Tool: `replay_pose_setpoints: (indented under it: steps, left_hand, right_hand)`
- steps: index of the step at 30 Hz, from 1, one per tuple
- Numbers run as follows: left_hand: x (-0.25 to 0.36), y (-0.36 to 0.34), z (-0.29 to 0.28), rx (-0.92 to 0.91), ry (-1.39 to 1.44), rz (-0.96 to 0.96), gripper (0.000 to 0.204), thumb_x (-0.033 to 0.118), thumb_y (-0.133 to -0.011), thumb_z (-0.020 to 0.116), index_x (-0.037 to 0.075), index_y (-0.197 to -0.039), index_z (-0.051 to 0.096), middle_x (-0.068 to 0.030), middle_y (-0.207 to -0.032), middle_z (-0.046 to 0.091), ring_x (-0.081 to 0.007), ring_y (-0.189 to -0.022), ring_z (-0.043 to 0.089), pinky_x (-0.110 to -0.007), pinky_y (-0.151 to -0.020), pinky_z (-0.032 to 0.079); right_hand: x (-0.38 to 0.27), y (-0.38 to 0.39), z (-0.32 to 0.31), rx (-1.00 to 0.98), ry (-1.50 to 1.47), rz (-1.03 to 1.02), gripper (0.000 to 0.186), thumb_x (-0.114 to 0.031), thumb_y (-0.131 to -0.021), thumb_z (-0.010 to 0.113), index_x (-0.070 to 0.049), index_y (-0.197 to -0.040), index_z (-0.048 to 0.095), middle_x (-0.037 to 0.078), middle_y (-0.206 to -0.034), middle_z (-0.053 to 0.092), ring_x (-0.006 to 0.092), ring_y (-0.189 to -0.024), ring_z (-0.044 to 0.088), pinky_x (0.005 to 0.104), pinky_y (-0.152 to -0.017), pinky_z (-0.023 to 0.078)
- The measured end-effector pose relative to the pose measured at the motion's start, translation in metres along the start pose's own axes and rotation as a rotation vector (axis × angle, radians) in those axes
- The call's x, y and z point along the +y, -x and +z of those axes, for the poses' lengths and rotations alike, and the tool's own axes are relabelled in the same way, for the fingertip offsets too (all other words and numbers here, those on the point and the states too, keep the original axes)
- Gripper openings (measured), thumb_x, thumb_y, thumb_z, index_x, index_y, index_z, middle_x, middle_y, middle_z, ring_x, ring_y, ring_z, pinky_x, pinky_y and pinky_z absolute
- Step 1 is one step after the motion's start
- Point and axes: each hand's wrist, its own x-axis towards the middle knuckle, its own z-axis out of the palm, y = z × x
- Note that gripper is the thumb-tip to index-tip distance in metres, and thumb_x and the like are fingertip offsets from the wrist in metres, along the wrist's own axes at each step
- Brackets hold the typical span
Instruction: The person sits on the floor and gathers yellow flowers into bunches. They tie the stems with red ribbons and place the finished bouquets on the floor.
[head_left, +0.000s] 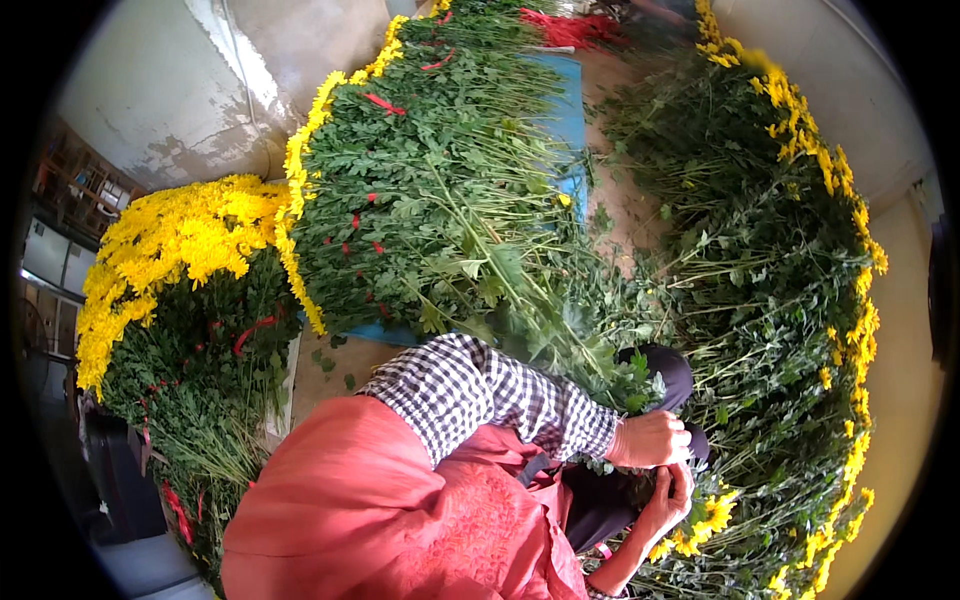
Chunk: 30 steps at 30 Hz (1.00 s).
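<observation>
A bunch of yellow chrysanthemums (712, 516) lies across my lap, its blooms low at the right. Its leafy green stems (530, 310) run up and to the left. My left hand (648, 440), in a black-and-white checked sleeve, is over the bunch with its fingers closed. Just below it, my right hand (672, 497) is closed beside the blooms, fingertips meeting those of the left. Whatever the fingertips pinch is too small or hidden to make out. Part of the bunch is hidden under my hands and sleeve.
Tied chrysanthemum bunches (400, 190) with red ties lie stacked ahead, partly on a blue sheet (565, 120). More flowers (760, 290) line the right wall. Another yellow pile (190, 235) stands at left. Red strips (570, 28) lie at the far end, by a partly visible person.
</observation>
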Motion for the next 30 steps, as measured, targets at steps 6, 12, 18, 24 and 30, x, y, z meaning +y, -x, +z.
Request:
replay_pose_setpoints:
  steps: [6,12,18,24,30]
  left_hand:
    - [0.004,0.003,-0.013,-0.12,0.076,0.116,0.015,0.02,-0.073,0.061,0.007,-0.068,0.054,-0.0051,-0.072,0.054,-0.0227,-0.077,0.051,-0.036,-0.072,0.041]
    - [0.033,0.034,-0.035,0.006,-0.121,0.159,0.023,0.022,-0.074,0.058,0.004,-0.088,0.059,-0.0077,-0.085,0.057,-0.0258,-0.084,0.055,-0.048,-0.081,0.042]
    - [0.003,0.016,-0.02,-0.208,-0.282,-0.174,0.039,0.024,-0.082,0.056,0.003,-0.115,0.053,-0.005,-0.083,0.058,-0.0209,-0.08,0.059,-0.046,-0.075,0.043]
    - [-0.102,-0.019,-0.185,0.696,0.07,-0.321,0.043,0.002,-0.064,0.059,0.003,-0.107,0.058,-0.0136,-0.091,0.061,-0.0321,-0.082,0.06,-0.041,-0.07,0.049]
    - [-0.215,0.059,-0.314,1.47,0.812,-0.333,0.027,-0.001,-0.082,0.066,0.004,-0.107,0.057,-0.0079,-0.106,0.063,-0.0152,-0.086,0.064,-0.029,-0.074,0.055]
  right_hand:
    - [-0.017,-0.009,0.0,0.022,0.209,-0.056,0.008,0.0,-0.083,0.059,-0.001,-0.091,0.063,0.009,-0.1,0.064,0.0209,-0.088,0.06,0.0313,-0.078,0.047]
    - [-0.013,0.003,0.01,0.162,0.25,-0.201,0.015,-0.006,-0.086,0.057,0.001,-0.1,0.06,0.015,-0.108,0.063,0.0288,-0.09,0.061,0.037,-0.079,0.05]
    - [-0.08,0.027,0.001,0.387,-0.057,-0.194,0.03,-0.027,-0.094,0.057,0.0,-0.104,0.065,0.014,-0.098,0.066,0.0281,-0.087,0.061,0.0425,-0.085,0.048]
    - [-0.067,0.005,-0.021,0.57,0.04,-0.216,0.027,-0.022,-0.094,0.057,0.002,-0.098,0.067,0.014,-0.086,0.066,0.0282,-0.073,0.062,0.0363,-0.065,0.051]
    - [0.011,-0.011,-0.034,0.397,-0.02,0.027,0.025,-0.021,-0.091,0.06,0.001,-0.1,0.065,0.013,-0.085,0.065,0.0243,-0.074,0.06,0.0348,-0.066,0.051]
